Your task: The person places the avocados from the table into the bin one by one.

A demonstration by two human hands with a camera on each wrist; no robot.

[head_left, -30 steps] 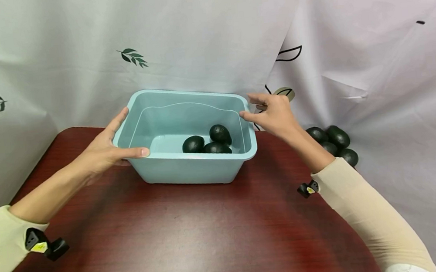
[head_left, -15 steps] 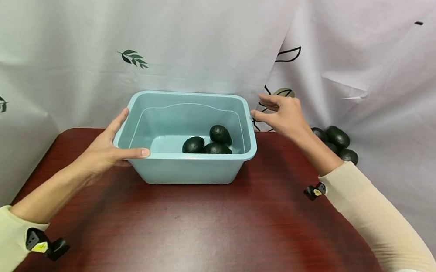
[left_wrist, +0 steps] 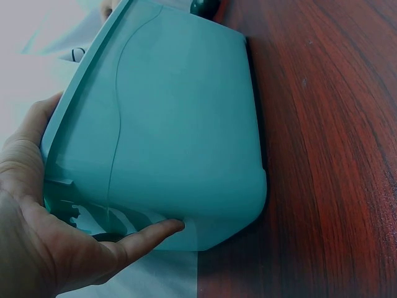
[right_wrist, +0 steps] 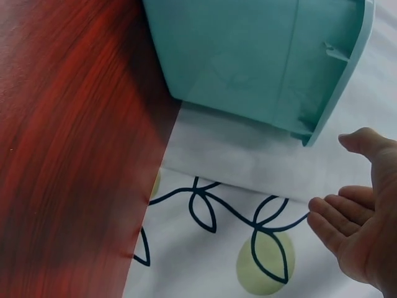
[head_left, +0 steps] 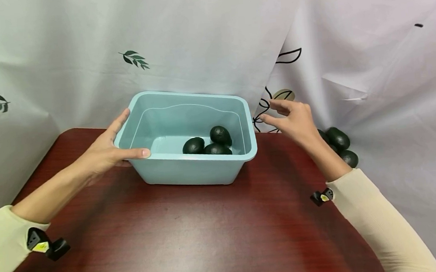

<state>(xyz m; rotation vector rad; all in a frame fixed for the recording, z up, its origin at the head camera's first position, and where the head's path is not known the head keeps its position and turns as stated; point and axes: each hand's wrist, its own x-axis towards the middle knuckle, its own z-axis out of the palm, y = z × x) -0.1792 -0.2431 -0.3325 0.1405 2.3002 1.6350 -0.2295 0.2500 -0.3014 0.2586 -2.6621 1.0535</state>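
Note:
A light blue plastic tub (head_left: 189, 169) stands on the table with three dark green avocados (head_left: 193, 146) grouped at the right of its floor. My left hand (head_left: 101, 152) grips the tub's left end, thumb along the front rim. In the left wrist view, a finger (left_wrist: 152, 239) presses the wall beneath the rim. Off the tub's right end, my right hand (head_left: 295, 119) hovers apart from it, thumb and fingers spread around nothing. The right wrist view shows a gap between that hand (right_wrist: 366, 217) and the tub's rim (right_wrist: 341, 93).
More avocados (head_left: 338, 138) lie at the table's right edge, partly hidden behind my right forearm. A white patterned curtain (head_left: 200, 37) hangs right behind the tub and along both sides. The dark red wooden table (head_left: 196, 234) extends in front.
My right hand has moved away from the tub's right rim, rightward and slightly down, towards the avocados at the edge. The left hand and the tub have stayed in place.

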